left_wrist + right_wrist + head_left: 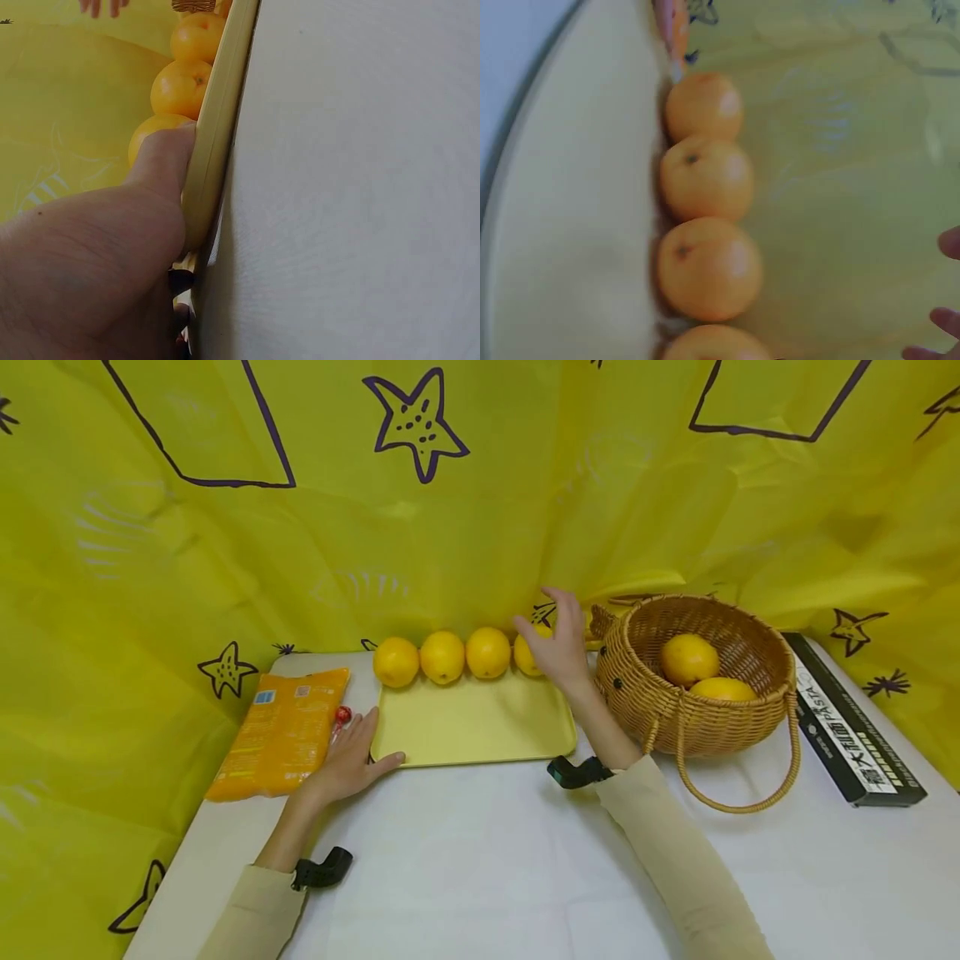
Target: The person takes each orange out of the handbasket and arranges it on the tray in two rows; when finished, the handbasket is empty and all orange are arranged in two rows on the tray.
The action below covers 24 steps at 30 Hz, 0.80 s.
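A row of several oranges [443,657] lies along the far edge of a pale yellow tray [472,727]. My left hand [348,760] rests at the tray's left end, its thumb [161,157] on the rim and the other fingers stretched out. Over the rightmost orange [525,653] hovers my right hand [562,643], fingers spread with nothing held; it partly hides that orange. In the right wrist view, fingertips [946,321] show at the right edge, apart from the oranges [709,268].
To the right stands a wicker basket [637,714] holding two oranges [689,660], its handle hanging forward. Behind it lies a black pasta box [847,727]. An orange packet [281,735] and a red-wrapped lollipop [342,714] lie left of the tray. A yellow cloth [480,527] hangs behind.
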{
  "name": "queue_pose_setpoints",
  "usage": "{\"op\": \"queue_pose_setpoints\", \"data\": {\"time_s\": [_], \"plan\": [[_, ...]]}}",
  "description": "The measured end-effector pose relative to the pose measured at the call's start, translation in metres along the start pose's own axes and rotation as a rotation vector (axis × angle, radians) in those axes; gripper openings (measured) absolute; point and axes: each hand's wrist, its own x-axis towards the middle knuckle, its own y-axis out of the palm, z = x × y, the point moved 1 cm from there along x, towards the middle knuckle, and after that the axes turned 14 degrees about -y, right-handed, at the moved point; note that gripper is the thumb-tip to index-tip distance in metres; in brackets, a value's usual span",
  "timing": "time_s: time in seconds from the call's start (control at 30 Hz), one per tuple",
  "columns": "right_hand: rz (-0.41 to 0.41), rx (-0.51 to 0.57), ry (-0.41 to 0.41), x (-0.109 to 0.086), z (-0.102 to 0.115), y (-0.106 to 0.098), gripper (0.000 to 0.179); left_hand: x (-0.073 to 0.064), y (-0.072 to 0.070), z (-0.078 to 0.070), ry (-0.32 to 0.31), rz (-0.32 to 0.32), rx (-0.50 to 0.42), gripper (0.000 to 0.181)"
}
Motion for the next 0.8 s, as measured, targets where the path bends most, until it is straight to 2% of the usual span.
{"op": "queue_pose_setpoints", "data": {"time_s": [0.2, 0.33, 0.53, 0.7, 0.8], "plan": [[0.141, 0.186, -0.082, -0.027, 0.051, -0.047, 0.049, 0.004, -0.001, 0.000, 0.005, -0.005, 0.002, 0.099], [0.168, 0.213, -0.114, -0.042, 0.069, -0.080, 0.042, 0.003, -0.002, 0.000, -0.005, -0.003, -0.002, 0.099], [0.137, 0.120, -0.108, -0.058, 0.062, -0.120, 0.037, -0.002, -0.003, -0.002, -0.016, 0.008, -0.007, 0.099], [0.118, 0.012, -0.049, -0.061, 0.048, -0.143, 0.037, -0.003, -0.003, -0.001, -0.016, 0.008, -0.003, 0.099], [0.116, -0.009, -0.026, -0.059, 0.043, -0.153, 0.038, -0.002, -0.004, 0.000, -0.015, 0.007, -0.003, 0.099]]}}
